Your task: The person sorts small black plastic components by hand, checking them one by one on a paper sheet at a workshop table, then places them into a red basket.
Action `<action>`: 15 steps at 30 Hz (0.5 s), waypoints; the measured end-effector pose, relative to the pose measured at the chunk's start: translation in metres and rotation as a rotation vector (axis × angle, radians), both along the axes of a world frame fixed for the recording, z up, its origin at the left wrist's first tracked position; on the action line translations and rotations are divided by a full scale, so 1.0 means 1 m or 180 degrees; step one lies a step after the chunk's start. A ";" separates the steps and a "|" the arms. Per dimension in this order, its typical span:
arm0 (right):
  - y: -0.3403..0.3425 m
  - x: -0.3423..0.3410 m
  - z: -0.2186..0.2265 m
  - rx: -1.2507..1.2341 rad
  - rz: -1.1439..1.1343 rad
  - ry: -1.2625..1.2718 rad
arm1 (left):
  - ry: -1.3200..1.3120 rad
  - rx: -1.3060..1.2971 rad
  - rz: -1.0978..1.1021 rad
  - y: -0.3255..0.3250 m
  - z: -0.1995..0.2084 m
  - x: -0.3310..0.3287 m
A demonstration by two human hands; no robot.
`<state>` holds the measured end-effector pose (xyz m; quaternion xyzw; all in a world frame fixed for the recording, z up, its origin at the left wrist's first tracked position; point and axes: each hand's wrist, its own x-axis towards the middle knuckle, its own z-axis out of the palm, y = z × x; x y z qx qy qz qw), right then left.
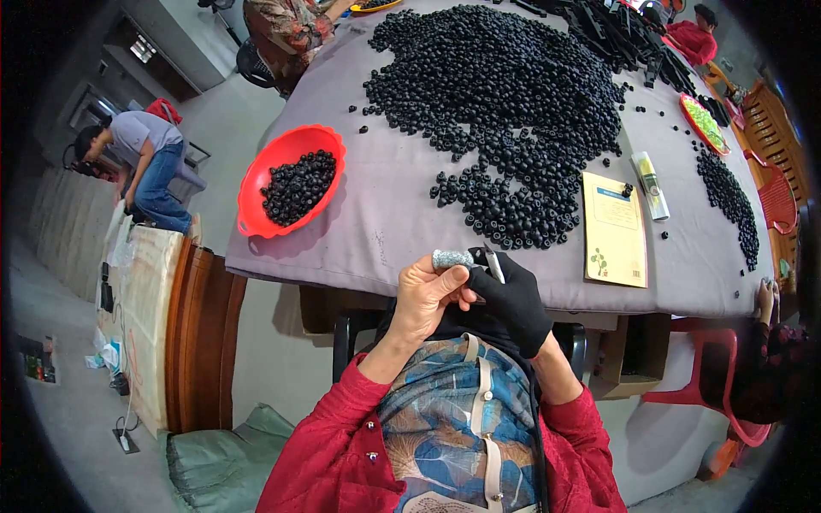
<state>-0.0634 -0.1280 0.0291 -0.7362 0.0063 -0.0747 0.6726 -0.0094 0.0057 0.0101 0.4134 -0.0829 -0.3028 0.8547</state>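
Note:
Both my hands meet just off the table's near edge. My left hand (421, 299) is bare, with a grey speckled wrap (451, 258) that seems to cover its index finger. Its thumb and fingers are pinched together against my right fingertips; a small black piece may be between them, too small to make out. My right hand (519, 301) wears a black glove and is closed round a slim whitish tool (494, 267) with a dark pointed tip. Beyond them lies a large heap of small black ring-like parts (505, 94), its nearest edge a short way past my hands.
A red scalloped bowl (249, 198) with black parts stands left on the grey tablecloth (376, 248). Right of the heap lie a yellow booklet (614, 244) and a white-green tube (652, 186). Black strips (616, 34) pile up far right. Other people sit round the table; one bends at left.

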 end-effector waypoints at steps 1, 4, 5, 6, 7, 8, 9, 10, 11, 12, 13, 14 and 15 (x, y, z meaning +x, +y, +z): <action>0.000 0.000 0.001 -0.0147 -0.0017 -0.0126 | -0.0205 0.0196 0.0156 -0.001 0.003 -0.002; -0.001 -0.002 0.001 -0.0505 0.0066 -0.0243 | -0.0688 0.0605 0.0325 -0.001 0.007 -0.005; -0.002 -0.001 0.001 -0.0505 0.0069 -0.0245 | -0.0962 0.0817 0.0333 0.000 0.008 -0.006; -0.002 -0.002 0.002 -0.0613 -0.0020 -0.0304 | -0.0961 0.0815 0.0331 -0.001 0.010 -0.007; -0.003 -0.002 0.002 -0.0721 -0.0111 -0.0363 | -0.0908 0.0786 0.0287 -0.001 0.011 -0.008; -0.003 -0.002 0.002 -0.0723 -0.0114 -0.0360 | -0.0854 0.0756 0.0243 -0.001 0.012 -0.008; -0.003 -0.003 0.004 -0.0574 -0.0091 -0.0282 | -0.0856 0.0757 0.0249 -0.001 0.011 -0.008; -0.002 -0.004 0.004 -0.0425 -0.0069 -0.0203 | -0.0816 0.0634 0.0218 0.000 0.009 -0.008; -0.001 -0.004 0.004 -0.0425 -0.0064 -0.0205 | -0.0776 0.0512 0.0186 0.001 0.008 -0.007; -0.001 -0.004 0.002 -0.0309 -0.0154 -0.0180 | -0.0776 0.0512 0.0173 0.001 0.009 -0.007; -0.001 -0.004 0.000 -0.0192 -0.0245 -0.0156 | -0.0471 0.0263 0.0164 0.002 0.010 -0.007; -0.003 -0.006 -0.002 -0.0190 -0.0259 -0.0154 | -0.0165 0.0017 0.0153 0.002 0.011 -0.007; -0.005 -0.006 -0.006 -0.0598 -0.0325 -0.0479 | -0.0165 0.0025 0.0150 0.003 0.013 -0.006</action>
